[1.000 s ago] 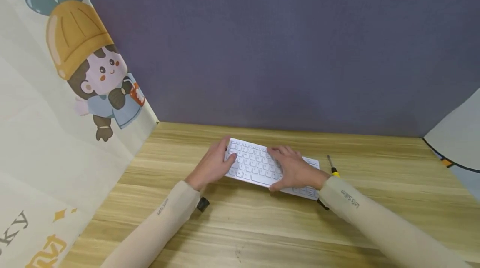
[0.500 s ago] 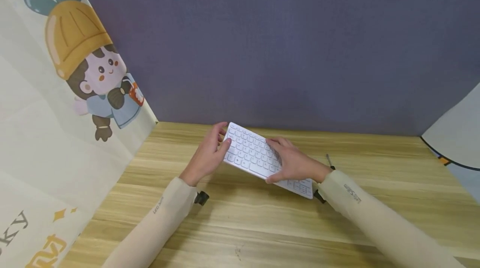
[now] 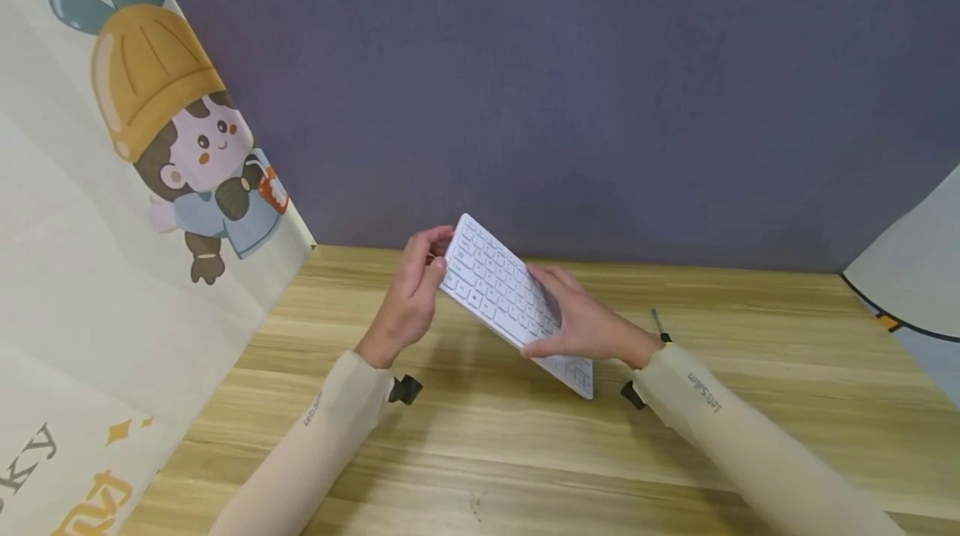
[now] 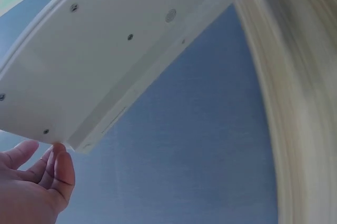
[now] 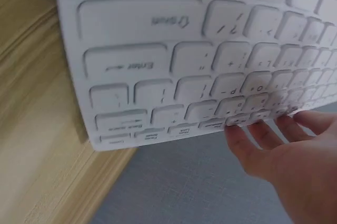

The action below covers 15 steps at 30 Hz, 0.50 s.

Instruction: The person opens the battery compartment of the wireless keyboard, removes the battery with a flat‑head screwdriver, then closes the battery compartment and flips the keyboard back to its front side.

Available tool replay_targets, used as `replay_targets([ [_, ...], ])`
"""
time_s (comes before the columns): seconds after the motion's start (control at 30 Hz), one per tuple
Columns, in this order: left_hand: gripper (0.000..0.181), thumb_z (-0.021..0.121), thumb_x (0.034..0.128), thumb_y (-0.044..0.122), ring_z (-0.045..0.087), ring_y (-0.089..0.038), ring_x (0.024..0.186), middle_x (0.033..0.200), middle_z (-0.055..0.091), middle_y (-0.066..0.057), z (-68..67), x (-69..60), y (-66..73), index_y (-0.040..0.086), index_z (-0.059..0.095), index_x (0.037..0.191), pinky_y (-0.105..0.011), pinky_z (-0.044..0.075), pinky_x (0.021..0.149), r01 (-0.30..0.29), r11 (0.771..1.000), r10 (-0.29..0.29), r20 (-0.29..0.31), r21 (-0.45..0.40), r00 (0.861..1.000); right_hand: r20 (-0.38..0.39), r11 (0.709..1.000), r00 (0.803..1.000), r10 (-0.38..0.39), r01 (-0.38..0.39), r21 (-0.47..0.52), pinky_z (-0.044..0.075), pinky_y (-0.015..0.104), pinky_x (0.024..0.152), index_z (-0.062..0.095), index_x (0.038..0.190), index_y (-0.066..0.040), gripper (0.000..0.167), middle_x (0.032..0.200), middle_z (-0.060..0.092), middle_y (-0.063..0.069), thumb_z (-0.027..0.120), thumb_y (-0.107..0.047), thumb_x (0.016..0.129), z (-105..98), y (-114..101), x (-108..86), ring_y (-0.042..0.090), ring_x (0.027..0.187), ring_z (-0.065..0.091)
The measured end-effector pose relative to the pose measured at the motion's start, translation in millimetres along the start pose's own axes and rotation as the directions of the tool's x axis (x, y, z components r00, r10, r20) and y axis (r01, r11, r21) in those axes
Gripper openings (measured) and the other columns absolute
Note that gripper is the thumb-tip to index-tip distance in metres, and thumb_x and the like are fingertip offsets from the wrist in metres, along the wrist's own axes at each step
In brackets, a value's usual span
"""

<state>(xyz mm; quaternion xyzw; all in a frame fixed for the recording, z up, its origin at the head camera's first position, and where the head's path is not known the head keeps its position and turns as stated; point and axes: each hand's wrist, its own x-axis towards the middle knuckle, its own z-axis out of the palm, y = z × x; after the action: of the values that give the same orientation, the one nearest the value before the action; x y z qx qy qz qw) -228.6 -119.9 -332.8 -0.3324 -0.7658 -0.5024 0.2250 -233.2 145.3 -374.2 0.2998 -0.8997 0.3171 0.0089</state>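
A white keyboard (image 3: 498, 286) is held tilted above the wooden table in the head view, its left end raised and its right end low. My right hand (image 3: 588, 319) grips it across the middle, thumb on the near long edge and fingers at the far one. At the raised short end, my left hand (image 3: 405, 294) has its thumb and curled fingertips against the edge. The left wrist view looks up at the keyboard's plain underside (image 4: 100, 50), dotted with small screws. In the right wrist view, my right fingers (image 5: 247, 153) meet the edge beside the top key row.
A screwdriver (image 3: 660, 326) lies on the wooden table (image 3: 480, 469) to the right, its handle mostly hidden by my right sleeve. Behind the table rises a dark blue-grey partition (image 3: 562, 102). A wall with a cartoon figure (image 3: 202, 136) stands at the left.
The keyboard's left end has risen and the keyboard has tilted more steeply, turning clockwise. My left hand has moved up with that end; my right hand keeps its grip at the middle.
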Motion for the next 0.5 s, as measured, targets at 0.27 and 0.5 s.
replay_targets([
  [0.27, 0.040, 0.030, 0.0915, -0.010, 0.043, -0.040, 0.111, 0.125, 0.044, -0.033, -1.2, 7.2, 22.3, -0.018, 0.043, 0.129, -0.051, 0.035, 0.094, -0.121, 0.990, 0.120, -0.025, -0.074, 0.993, -0.053, 0.998, 0.998, -0.020, 0.024, 0.064, 0.034, 0.048, 0.101, 0.016, 0.152, -0.016, 0.119, 0.149, 0.024, 0.002, 0.083, -0.053, 0.061, 6.2, -2.9, 1.4, 0.023, 0.128, 0.034],
  [0.5, 0.046, 0.029, 0.0998, 0.016, 0.038, -0.029, 0.125, 0.137, 0.040, -0.018, 2.1, 11.5, 15.7, -0.007, 0.040, 0.139, -0.046, 0.029, 0.104, -0.158, 0.982, 0.157, -0.019, -0.102, 0.987, -0.091, 0.981, 0.993, -0.072, 0.087, 0.171, 0.040, 0.046, 0.095, 0.013, 0.152, -0.017, 0.116, 0.149, 0.023, 0.003, 0.082, -0.050, 0.066, 11.9, -5.9, 2.4, 0.024, 0.123, 0.039],
])
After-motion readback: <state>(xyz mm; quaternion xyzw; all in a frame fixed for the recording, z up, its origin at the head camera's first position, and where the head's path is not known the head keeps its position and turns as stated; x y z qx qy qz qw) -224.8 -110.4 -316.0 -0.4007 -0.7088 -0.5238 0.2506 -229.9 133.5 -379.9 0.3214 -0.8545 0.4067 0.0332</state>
